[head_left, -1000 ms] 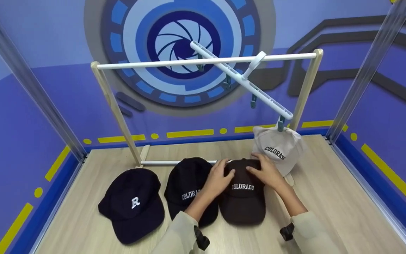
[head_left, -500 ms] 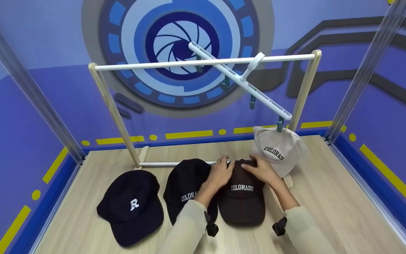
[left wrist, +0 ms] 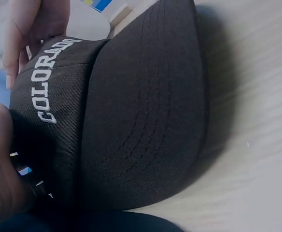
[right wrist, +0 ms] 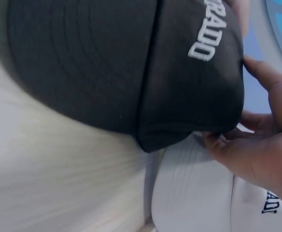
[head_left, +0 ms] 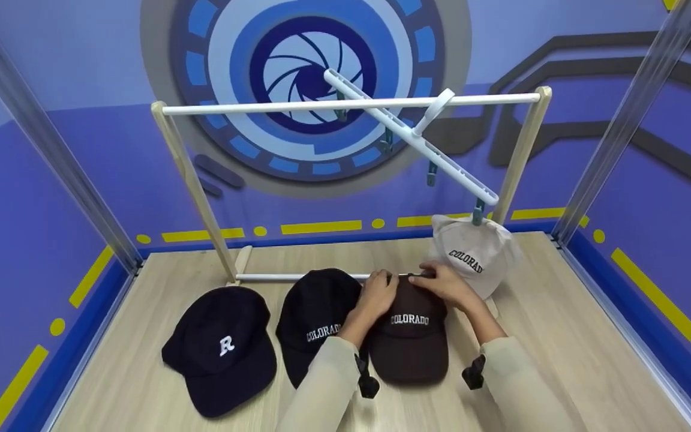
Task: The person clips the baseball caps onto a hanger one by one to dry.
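A dark brown baseball cap (head_left: 409,342) lettered COLORADO in white sits on the wooden table, brim toward me. From the left, my left hand (head_left: 377,294) grips its crown, with the fingers curled behind it. My right hand (head_left: 447,285) holds the upper right of the crown, thumb near the top; in the right wrist view its fingers (right wrist: 223,145) curl at the cap's rear edge. The left wrist view has the brown brim (left wrist: 146,106) in its middle and my left hand (left wrist: 1,164) at the left edge.
Left of the brown cap lie a black COLORADO cap (head_left: 321,300) and a navy cap (head_left: 231,318) with a white R. A white clip hanger (head_left: 411,132) hangs on the rack's rail (head_left: 249,108); its front clip (head_left: 478,212) holds a white cap (head_left: 474,258) close beside my right hand.
Both hands have drawn closer together at the back of the brown cap's crown. The right thumb has slid left toward its top. The left forearm has swung to the right.
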A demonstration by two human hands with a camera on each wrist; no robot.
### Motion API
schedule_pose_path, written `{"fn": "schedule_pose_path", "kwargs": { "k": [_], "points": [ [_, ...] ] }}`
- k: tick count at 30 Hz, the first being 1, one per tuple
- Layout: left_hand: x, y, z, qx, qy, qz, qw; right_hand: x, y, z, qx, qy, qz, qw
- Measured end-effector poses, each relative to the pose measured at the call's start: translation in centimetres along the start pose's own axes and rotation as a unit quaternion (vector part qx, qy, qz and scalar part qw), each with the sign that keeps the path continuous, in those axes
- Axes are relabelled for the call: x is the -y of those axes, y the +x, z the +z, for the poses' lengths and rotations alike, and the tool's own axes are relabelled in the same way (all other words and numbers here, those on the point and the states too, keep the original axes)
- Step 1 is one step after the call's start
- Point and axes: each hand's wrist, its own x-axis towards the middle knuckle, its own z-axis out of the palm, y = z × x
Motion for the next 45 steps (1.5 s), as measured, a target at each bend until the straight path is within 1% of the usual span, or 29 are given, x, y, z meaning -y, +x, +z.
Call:
{"fn": "schedule_pose_path", "kwargs": {
  "k": [3, 6, 9, 11, 14, 18, 21, 25, 29, 34, 38, 41, 44, 45],
  "points": [
    [-0.1, -0.2, -0.2, -0.002, 0.001, 0.013, 0.9999, -0.1, 0.0, -0.2, 0.024, -0.011, -0.007, 0.9996],
    [-0.2, -0.4, -0.3, -0.002, -0.007, 0.030, 0.9995, -0.3, -0.1, -0.6, 0.064, -0.009, -0.002, 0.9979],
    [-0.4, -0.7, -0.3, -0.007, -0.022, 0.058, 0.9980, -0.4, -0.3, -1.2, 0.094, -0.007, 0.001, 0.9955],
    [-0.6, -0.9, -0.3, -0.010, -0.033, 0.074, 0.9967, -0.5, -0.5, -1.6, 0.104, -0.012, -0.006, 0.9945],
    [-0.8, -1.2, -0.2, -0.014, -0.043, 0.094, 0.9945, -0.6, -0.8, -2.0, 0.098, -0.005, -0.012, 0.9951],
    [-1.2, -1.7, -0.1, -0.018, -0.039, 0.114, 0.9926, -0.9, -1.2, -2.0, 0.059, 0.040, -0.021, 0.9972],
    [-1.3, -2.0, -0.2, -0.025, -0.034, 0.130, 0.9907, -1.0, -1.3, -1.7, 0.027, 0.075, -0.033, 0.9962],
    [-1.5, -2.3, -0.3, -0.036, -0.037, 0.148, 0.9877, -0.9, -1.5, -1.4, 0.009, 0.098, -0.040, 0.9943],
    [-1.6, -2.6, -0.4, -0.051, -0.043, 0.163, 0.9844, -0.5, -1.7, -1.4, 0.009, 0.092, -0.037, 0.9950],
    [-1.8, -3.1, -0.4, -0.080, -0.040, 0.196, 0.9766, -0.2, -1.9, -1.5, 0.026, 0.084, -0.043, 0.9952],
    [-1.8, -3.3, -0.5, -0.087, -0.037, 0.216, 0.9717, 0.0, -2.1, -1.4, 0.038, 0.079, -0.045, 0.9951],
    [-1.7, -3.5, -0.5, -0.088, -0.038, 0.218, 0.9712, -0.1, -2.2, -1.3, 0.032, 0.072, -0.062, 0.9950],
    [-1.6, -3.6, -0.5, -0.085, -0.041, 0.208, 0.9737, -0.2, -2.2, -1.2, 0.019, 0.066, -0.087, 0.9938],
    [-1.6, -3.6, -0.5, -0.081, -0.043, 0.201, 0.9753, 0.2, -2.5, -1.2, 0.015, 0.066, -0.097, 0.9930]
  ]
}}
